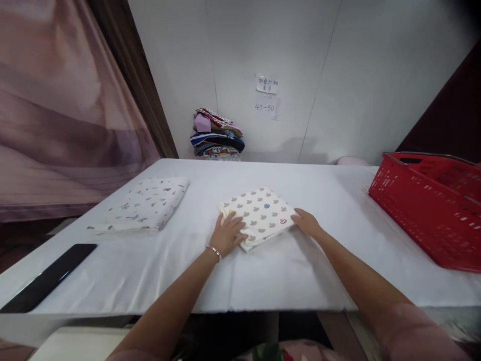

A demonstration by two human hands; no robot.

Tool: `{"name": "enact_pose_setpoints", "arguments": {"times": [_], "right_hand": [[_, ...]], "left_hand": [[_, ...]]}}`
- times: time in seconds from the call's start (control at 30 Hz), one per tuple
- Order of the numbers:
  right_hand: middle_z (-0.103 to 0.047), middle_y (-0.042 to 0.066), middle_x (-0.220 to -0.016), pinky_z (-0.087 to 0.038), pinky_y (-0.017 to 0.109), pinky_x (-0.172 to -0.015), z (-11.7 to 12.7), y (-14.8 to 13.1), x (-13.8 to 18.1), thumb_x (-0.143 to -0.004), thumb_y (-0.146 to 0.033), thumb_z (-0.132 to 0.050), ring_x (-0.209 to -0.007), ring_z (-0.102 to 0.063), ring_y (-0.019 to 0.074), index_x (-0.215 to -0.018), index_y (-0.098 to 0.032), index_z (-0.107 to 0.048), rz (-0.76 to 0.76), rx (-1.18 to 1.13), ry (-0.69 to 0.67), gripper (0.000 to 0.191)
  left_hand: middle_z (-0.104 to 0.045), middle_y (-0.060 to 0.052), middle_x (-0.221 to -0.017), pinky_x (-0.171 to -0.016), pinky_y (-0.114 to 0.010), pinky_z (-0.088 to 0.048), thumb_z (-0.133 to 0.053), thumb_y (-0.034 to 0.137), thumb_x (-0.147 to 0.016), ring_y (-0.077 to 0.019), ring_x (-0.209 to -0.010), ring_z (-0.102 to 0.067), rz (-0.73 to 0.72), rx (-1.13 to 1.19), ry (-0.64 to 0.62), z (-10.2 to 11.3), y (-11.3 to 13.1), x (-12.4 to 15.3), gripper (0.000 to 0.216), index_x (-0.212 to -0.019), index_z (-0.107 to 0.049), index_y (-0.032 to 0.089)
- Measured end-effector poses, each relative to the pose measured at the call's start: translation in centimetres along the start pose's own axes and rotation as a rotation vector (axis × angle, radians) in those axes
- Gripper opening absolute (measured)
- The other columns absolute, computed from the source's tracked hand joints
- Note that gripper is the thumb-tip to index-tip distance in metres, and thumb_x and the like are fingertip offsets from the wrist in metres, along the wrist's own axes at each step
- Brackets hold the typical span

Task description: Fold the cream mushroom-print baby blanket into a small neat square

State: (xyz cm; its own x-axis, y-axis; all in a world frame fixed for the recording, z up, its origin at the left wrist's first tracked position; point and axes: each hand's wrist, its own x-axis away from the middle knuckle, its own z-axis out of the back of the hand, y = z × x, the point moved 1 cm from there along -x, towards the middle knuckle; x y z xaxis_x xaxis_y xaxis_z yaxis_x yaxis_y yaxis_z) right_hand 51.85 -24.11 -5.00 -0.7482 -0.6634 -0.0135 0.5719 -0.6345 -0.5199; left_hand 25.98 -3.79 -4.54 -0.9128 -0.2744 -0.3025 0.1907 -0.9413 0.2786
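Note:
A folded white cloth [259,213] printed with grey mouse-head-like shapes, plus a blue and a red one, lies in the middle of the table. My left hand [227,235], with a bracelet at the wrist, rests on its left corner, fingers spread over the fabric. At the right corner, my right hand [306,222] pinches the cloth's edge between its fingers; the thumb is partly hidden. Farther left lies another folded white cloth [150,203] with small grey and dark prints, touched by neither hand.
A white-covered table [158,271] spans the view. On its left lies a long black flat object [50,276]. A red plastic basket [424,210] stands at the right. Folded fabrics [218,135] are stacked at the back wall, below paper signs [266,95]. A pink curtain [63,110] hangs left.

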Motion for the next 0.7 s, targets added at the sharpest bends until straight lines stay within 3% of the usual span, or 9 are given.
{"name": "enact_pose_setpoints", "arguments": {"times": [0.13,0.23,0.37,0.47,0.7], "right_hand": [[-0.062,0.007,-0.114,-0.045,0.033,-0.082,0.0,0.2,5.2,-0.083,-0.049,-0.043,-0.097,-0.058,0.0234,-0.119,-0.022,-0.055,-0.019,-0.028,0.019,0.047],[-0.064,0.005,-0.106,-0.047,0.032,-0.078,0.4,0.5,7.2,-0.083,-0.048,-0.042,-0.091,-0.059,0.0211,-0.11,-0.024,-0.06,0.029,-0.094,0.043,0.041],[-0.056,0.007,-0.12,-0.048,0.034,-0.08,0.5,0.3,7.9,-0.083,-0.044,-0.041,-0.109,-0.051,0.0229,-0.111,-0.023,-0.06,0.216,-0.143,0.171,0.04],[-0.05,0.007,-0.128,-0.045,0.039,-0.087,-0.2,-0.5,8.1,-0.083,-0.04,-0.043,-0.116,-0.046,0.0247,-0.115,-0.024,-0.059,0.351,-0.1,0.178,0.039],[-0.058,0.005,-0.118,-0.038,0.037,-0.098,-2.3,-0.5,8.1,-0.088,-0.034,-0.037,-0.112,-0.049,0.0198,-0.107,-0.023,-0.063,0.513,-0.033,0.291,0.034]], "left_hand": [[-0.046,-0.001,-0.135,-0.108,-0.052,-0.014,-0.047,0.041,-0.083,-0.026,-0.132,-0.027,0.121,0.053,-0.011,0.9,-1.8,1.2,0.038,-0.119,-0.055,0.03],[-0.048,0.0,-0.133,-0.107,-0.048,-0.021,-0.045,0.034,-0.083,-0.0238,-0.131,-0.03,0.156,0.139,0.033,1.2,-0.8,2.4,0.035,-0.115,-0.057,0.028],[-0.054,-0.003,-0.127,-0.108,-0.045,-0.023,-0.049,0.036,-0.081,-0.0223,-0.128,-0.035,0.114,0.194,0.104,0.9,1.8,3.5,0.036,-0.114,-0.058,0.024],[-0.055,-0.004,-0.126,-0.108,-0.044,-0.024,-0.055,0.039,-0.078,-0.0225,-0.126,-0.037,0.122,0.172,0.121,-0.1,2.8,3.8,0.038,-0.113,-0.059,0.024],[-0.056,-0.003,-0.124,-0.105,-0.042,-0.031,-0.053,0.036,-0.081,-0.0209,-0.125,-0.04,0.174,0.169,0.182,-1.8,3.0,4.2,0.032,-0.11,-0.06,0.025]]}}
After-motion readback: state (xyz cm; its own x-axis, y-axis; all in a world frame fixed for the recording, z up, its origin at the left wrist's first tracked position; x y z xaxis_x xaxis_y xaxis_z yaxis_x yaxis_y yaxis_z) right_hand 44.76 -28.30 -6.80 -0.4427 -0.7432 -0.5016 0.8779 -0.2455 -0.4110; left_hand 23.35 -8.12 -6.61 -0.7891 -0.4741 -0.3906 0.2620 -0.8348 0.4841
